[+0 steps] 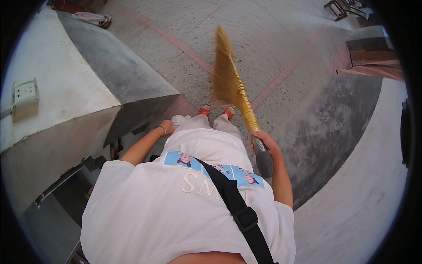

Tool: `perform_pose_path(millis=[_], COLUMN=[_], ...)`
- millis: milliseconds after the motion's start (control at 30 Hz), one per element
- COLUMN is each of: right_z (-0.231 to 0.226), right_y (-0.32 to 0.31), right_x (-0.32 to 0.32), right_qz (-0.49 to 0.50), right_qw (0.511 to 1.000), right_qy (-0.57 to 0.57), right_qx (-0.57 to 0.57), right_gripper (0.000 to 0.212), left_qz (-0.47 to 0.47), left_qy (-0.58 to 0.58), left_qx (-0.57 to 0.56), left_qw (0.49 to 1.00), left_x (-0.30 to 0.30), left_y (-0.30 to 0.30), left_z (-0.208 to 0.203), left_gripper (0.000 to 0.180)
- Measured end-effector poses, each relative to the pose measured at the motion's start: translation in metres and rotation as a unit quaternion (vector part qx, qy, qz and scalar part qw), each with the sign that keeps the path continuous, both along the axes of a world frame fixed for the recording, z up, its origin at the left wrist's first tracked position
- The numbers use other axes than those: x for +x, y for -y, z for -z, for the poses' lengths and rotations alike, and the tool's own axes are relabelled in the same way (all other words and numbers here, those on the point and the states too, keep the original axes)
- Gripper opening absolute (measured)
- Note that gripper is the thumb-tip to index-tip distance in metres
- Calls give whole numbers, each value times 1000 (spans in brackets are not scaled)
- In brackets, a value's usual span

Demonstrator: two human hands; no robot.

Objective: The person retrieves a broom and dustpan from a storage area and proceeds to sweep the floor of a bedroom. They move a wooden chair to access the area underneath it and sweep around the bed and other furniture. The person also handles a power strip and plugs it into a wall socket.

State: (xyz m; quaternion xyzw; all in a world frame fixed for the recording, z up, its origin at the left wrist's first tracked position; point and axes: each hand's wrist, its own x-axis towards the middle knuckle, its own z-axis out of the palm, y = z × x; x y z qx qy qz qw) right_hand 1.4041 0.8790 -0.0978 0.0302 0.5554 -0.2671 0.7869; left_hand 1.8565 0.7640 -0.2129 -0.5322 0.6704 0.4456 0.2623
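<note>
My right hand [269, 143] is wrapped round the handle of a broom [241, 90]. Yellow binding runs along the upper handle and one edge of the broom, and its tan bristles fan out to the left, ahead of my feet. The broom is raised and tilted; whether its tip touches the floor I cannot tell. Beside my left thigh, my left hand [168, 127] is closed at a crumpled white piece [177, 120], perhaps cloth or plastic. Its fingers are partly hidden.
Grey rough floor [272, 48] with pink bands stretches ahead. At left, a white wall [57, 83] with a grey lower part carries a socket box [25, 97]. A curved wall [351, 176] closes the right side. Wooden stools [340, 9] stand far right, and a pink cloth [373, 70] hangs nearer.
</note>
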Motion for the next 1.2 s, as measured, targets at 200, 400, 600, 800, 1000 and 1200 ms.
perform_pose_path(millis=[200,400,600,800,1000,1200], right_z=[-23,34,54,27,63,80], right_y=[-3,35,88,119,159,184], right_x=[-9,27,111,137,149,126], right_qz=[-7,3,-127,-154,-122,-121], right_qw=[997,991,992,984,985,986], right_qy=[-72,-116,-26,84,122,88], right_qx=[32,74,-3,-26,23,75], right_gripper=[28,32,31,29,33,33], left_qz=[-26,-47,-41,-113,-134,-179], left_qy=[11,-22,-24,-20,-26,-41], left_qx=[-43,-5,-16,-4,-30,-41], left_qw=[999,999,999,993,990,982], left_x=[38,64,84,89,102,87], left_y=[-31,-47,-50,-38,-31,-17], left_z=[21,37,30,2,-1,-13], left_gripper=[39,39,37,40,46,48])
